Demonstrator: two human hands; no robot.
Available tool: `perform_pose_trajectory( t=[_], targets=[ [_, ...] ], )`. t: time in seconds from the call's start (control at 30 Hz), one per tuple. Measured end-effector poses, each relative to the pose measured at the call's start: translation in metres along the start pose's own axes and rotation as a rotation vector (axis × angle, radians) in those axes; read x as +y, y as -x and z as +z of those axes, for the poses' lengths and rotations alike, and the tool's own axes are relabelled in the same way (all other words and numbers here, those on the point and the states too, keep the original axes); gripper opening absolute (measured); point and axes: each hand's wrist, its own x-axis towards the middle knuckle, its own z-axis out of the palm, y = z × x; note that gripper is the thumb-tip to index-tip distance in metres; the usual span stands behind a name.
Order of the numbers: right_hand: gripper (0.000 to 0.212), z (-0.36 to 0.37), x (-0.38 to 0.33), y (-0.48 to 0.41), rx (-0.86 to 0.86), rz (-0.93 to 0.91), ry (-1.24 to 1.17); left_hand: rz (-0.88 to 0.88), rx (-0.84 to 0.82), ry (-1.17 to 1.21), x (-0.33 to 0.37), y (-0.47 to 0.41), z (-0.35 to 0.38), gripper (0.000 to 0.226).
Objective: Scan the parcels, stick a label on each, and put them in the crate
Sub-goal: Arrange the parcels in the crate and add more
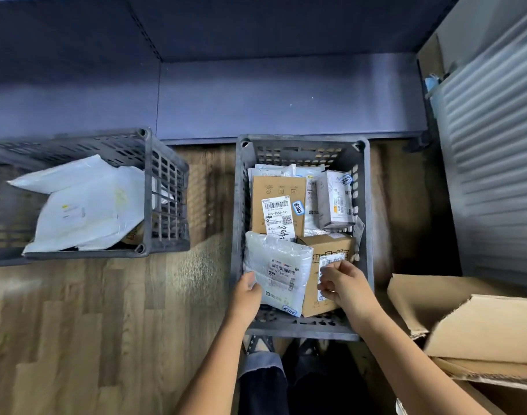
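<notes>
- Starting at the left crate: white bags are lying in it, and I am guessing they are waiting for scan and sticker. Their print is too blurred to read.
- My left hand is gripping the near left edge of a bubble bag, fingers curled round it. The bag is resting in the near left of the middle crate. It is carrying a barcode label and a blue sticker at its near corner, so I am counting it as done.
- Behind it a flat box is lying in the crate, its label reading 855-6555-011, with a QR code, handwriting I am not making out, and a second sticker.
- Right of that a white box is standing on end by the crate wall, a third sticker near its top, wording too small.
- My right hand is sitting on the white label of a small box, fingers curled close together. I cannot tell whether they are pinching or pressing. No blue sticker is showing here, so I am judging this parcel unfinished. Its bold print is unreadable.
- Far right, cardboard is lying open.
</notes>
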Motion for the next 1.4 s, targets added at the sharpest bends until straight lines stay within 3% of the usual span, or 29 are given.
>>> perform_pose_trajectory(
  t=[0.4,0.83,0.97,1.2,1.4],
  targets=[
    [0.02,0.101,-0.089,0.101,-0.12,-0.089,0.065,0.156,0.113,0.095,0.076,0.105,-0.136,0.021],
    [0.028,0.374,-0.08,0.103,-0.107,-0.017,0.143,0.082,0.171,0.041,-0.012,0.052,-0.379,0.02],
    [0.019,0.447,-0.071,0.108,-0.14,-0.007,0.222,0.054,0.222,0.011,-0.036,0.036,-0.453,0.014],
    [0.01,0.518,-0.06,0.046,-0.161,0.062,0.434,0.06,0.199,0.031,-0.059,-0.009,-0.494,0.014],
    [0.035,0.572,-0.037,-0.049,-0.162,0.061,0.64,0.113,0.194,0.022,-0.084,-0.085,-0.505,0.02]
  ],
)
